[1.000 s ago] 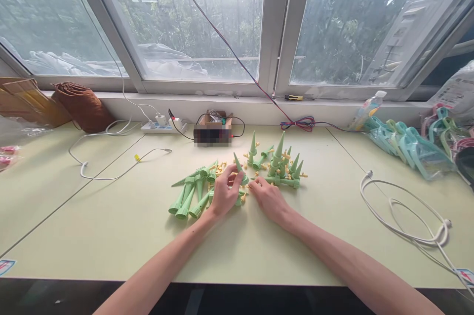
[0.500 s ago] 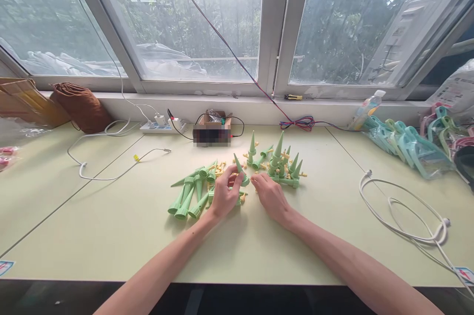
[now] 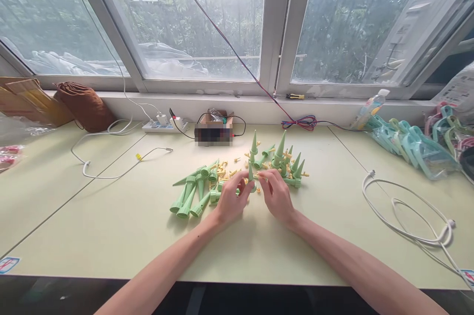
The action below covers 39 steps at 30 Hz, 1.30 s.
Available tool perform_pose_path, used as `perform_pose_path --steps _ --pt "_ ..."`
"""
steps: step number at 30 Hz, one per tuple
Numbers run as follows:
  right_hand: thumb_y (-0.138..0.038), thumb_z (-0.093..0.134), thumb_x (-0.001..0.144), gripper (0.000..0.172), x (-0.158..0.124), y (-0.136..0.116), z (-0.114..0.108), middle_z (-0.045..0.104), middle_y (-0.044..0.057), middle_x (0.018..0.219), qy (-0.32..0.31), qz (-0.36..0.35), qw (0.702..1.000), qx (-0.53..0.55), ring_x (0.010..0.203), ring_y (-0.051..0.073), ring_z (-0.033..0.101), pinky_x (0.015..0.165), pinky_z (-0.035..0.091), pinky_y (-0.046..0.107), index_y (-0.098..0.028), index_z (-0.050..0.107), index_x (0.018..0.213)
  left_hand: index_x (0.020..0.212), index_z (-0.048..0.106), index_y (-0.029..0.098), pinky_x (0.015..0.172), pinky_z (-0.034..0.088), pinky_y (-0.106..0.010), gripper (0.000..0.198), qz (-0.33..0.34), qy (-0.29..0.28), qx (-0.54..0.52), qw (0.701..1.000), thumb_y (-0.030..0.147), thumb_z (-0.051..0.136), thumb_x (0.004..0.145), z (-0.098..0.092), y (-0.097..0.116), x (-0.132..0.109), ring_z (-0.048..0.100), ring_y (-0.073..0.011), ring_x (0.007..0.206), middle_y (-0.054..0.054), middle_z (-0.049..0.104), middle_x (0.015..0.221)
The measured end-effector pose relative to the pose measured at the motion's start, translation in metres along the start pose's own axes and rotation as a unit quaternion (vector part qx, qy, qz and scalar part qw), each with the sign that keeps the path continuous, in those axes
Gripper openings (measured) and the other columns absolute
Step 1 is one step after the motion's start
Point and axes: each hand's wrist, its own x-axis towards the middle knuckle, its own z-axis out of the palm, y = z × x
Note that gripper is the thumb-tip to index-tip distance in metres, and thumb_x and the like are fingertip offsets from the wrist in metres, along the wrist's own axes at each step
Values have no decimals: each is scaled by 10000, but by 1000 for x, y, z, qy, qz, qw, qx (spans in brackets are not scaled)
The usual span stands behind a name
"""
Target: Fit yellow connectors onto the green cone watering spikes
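My left hand (image 3: 232,197) is closed round a green plastic watering spike (image 3: 251,172), its point upward. Against the spike's right side, my right hand (image 3: 277,195) pinches a small yellow valve (image 3: 257,175); the fingers partly hide it. To the left lies a pile of loose green spikes (image 3: 188,191), several with their wide ends toward me. Behind my right hand, several green spikes fitted with yellow valves (image 3: 280,149) stand or lie together. Small yellow parts (image 3: 223,169) are scattered between the two groups.
Along the back are a power strip (image 3: 163,126), a small cardboard box (image 3: 226,120) and a coiled red-blue cable (image 3: 301,122). White cables lie left and right (image 3: 407,236). Bagged teal clips (image 3: 414,142) and a bottle (image 3: 370,107) stand at right, a brown bag (image 3: 85,106) at left.
The held spike is now more upright and a little farther right. My right hand has brought the yellow valve against its side. The view has shifted slightly.
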Motion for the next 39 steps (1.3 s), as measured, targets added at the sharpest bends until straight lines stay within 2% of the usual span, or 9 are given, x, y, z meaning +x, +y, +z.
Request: perform_pose_path --steps 4,7,13,18,27,39 --pt "-266 403 1030 204 -1 0 1 597 58 965 -5 -8 1000 8 619 126 559 588 490 265 -225 598 1075 1047 637 217 641 552 -268 178 -30 8 -33 999 326 533 951 -3 0 3 571 -121 638 -5 610 761" --pt "-255 409 1030 206 -2 1 1 610 63 975 -2 -23 1000 15 618 121 560 584 493 259 -220 604 1088 1049 647 216 691 565 -279 198 -66 17 -76 995 354 552 942 -5 0 4 628 -142 729 -26 653 855" --pt "-268 408 1032 215 -4 1 2 634 66 962 -9 -28 1000 3 612 125 576 568 494 257 -218 608 1094 1103 646 210 638 542 -261 278 -116 4 -142 983 415 575 929 -7 -2 7 624 -153 739 -39 660 859" --pt "-244 442 1021 183 -4 1 1 632 47 922 6 -44 999 23 566 103 530 558 480 241 -210 619 1052 1146 633 201 644 528 -252 326 -122 -6 -168 978 436 581 925 -6 -3 7 629 -161 792 -55 672 912" --pt "-179 462 1011 169 -2 1 1 614 34 870 27 -92 995 37 547 93 496 521 441 228 -214 623 1049 1158 655 177 601 500 -236 366 -134 -1 -194 972 441 610 908 -10 4 9 558 -122 669 -53 674 873" --pt "-166 461 1008 169 -2 2 0 631 51 911 7 -101 993 55 644 117 579 549 469 232 -220 616 1051 1131 675 182 646 524 -245 360 -140 -10 -185 973 458 599 913 -10 1 9 595 -141 757 -48 654 879"
